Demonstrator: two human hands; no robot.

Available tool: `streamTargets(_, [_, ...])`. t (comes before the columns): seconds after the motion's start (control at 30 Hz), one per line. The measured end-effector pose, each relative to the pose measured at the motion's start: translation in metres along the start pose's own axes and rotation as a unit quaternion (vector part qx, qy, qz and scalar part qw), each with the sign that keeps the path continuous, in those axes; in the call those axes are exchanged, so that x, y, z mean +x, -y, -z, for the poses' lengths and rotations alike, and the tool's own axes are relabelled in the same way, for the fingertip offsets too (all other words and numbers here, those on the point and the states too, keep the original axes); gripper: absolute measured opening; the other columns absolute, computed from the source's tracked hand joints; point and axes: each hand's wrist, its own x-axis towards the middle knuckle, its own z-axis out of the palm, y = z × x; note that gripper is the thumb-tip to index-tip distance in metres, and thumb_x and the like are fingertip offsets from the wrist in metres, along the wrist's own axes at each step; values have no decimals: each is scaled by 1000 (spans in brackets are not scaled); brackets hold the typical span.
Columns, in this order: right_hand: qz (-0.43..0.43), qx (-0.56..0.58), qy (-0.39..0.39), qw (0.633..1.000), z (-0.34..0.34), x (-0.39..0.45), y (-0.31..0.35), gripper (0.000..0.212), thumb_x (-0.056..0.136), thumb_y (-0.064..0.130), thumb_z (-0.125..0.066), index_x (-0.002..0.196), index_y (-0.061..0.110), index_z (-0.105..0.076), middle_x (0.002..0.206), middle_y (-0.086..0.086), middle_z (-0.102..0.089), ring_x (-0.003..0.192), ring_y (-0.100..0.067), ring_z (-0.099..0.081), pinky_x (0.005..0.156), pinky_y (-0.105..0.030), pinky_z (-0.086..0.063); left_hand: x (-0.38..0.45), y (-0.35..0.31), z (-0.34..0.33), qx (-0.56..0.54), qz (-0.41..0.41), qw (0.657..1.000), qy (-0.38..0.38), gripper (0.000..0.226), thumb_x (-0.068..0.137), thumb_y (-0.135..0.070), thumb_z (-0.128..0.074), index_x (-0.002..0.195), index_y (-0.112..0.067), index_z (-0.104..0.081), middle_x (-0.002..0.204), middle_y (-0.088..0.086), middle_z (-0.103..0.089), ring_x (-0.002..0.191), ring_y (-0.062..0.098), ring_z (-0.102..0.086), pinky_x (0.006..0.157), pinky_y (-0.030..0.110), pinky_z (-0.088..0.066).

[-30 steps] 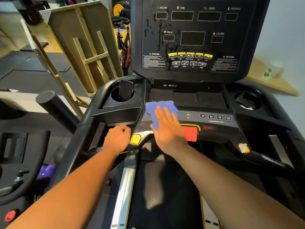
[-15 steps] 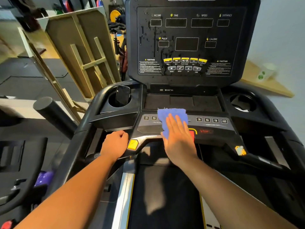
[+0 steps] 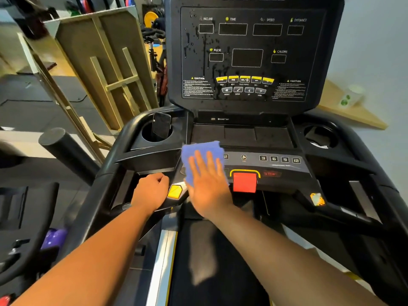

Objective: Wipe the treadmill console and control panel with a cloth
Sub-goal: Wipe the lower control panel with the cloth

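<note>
Head view. Blue cloth (image 3: 199, 156) pressed flat under the right hand (image 3: 206, 184), fingers straight and spread, on the left part of the control panel (image 3: 273, 168), just left of the red stop button (image 3: 244, 182). Left hand (image 3: 151, 191) curled around the handlebar (image 3: 123, 204) beside the yellow button (image 3: 174, 192), near the right hand but not touching it. Cloth rumpled, blurred at its edges, upper part showing beyond the fingertips. Console (image 3: 254, 56) upright behind, wet with drops and streaks on its left side. Versus half a second back: cloth and right hand shifted left, stop button uncovered.
</note>
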Motion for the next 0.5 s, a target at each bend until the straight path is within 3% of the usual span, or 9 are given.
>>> streamTargets(0.07, [65, 17, 16, 998, 0, -2, -12, 66, 103, 47, -38, 158, 16, -21, 166, -9, -16, 153, -36, -9, 124, -53, -9, 0, -1, 1, 0, 4, 1000, 0, 36, 95, -33, -43, 66, -17, -57, 71, 7, -65, 74, 33, -63, 64, 36, -44])
streamTargets(0.17, [97, -12, -11, 995, -1, -23, -47, 60, 100, 41, -42, 154, 16, -35, 162, -6, -30, 151, -31, -23, 123, -50, -20, -1, -2, 3, 0, -3, 1000, 8, 35, 96, -29, -45, 67, -15, -58, 71, 7, -66, 75, 32, -63, 65, 37, -46])
streamTargets(0.23, [51, -37, -28, 998, 2, -38, -69, 58, 99, 40, -42, 150, 13, -41, 158, -8, -39, 147, -32, -33, 120, -52, -27, -1, -2, 3, -4, -11, 1000, 13, 35, 99, -28, -45, 71, -14, -61, 72, 8, -67, 77, 31, -65, 71, 42, -52])
streamTargets(0.33, [-84, -44, -39, 995, 8, -44, -66, 58, 97, 41, -47, 146, 11, -47, 153, -11, -46, 142, -36, -41, 115, -56, -33, -1, -2, 3, -3, -15, 1000, 11, 35, 101, -28, -45, 76, -14, -65, 74, 8, -68, 77, 29, -67, 75, 43, -55])
streamTargets(0.43, [-183, 27, -38, 982, 5, -23, -15, 63, 98, 46, -33, 149, 10, -43, 157, -14, -39, 146, -41, -32, 118, -56, -26, -2, -4, 3, -6, -10, 1000, 7, 35, 100, -28, -45, 74, -13, -63, 74, 8, -68, 76, 28, -65, 68, 37, -50])
streamTargets(0.5, [-141, 25, -8, 990, 0, -5, 20, 66, 101, 49, -34, 155, 12, -30, 163, -15, -25, 150, -42, -19, 121, -56, -15, -4, -6, 3, 1, -2, 1000, 4, 35, 99, -27, -45, 71, -14, -61, 73, 7, -67, 74, 28, -63, 63, 33, -44])
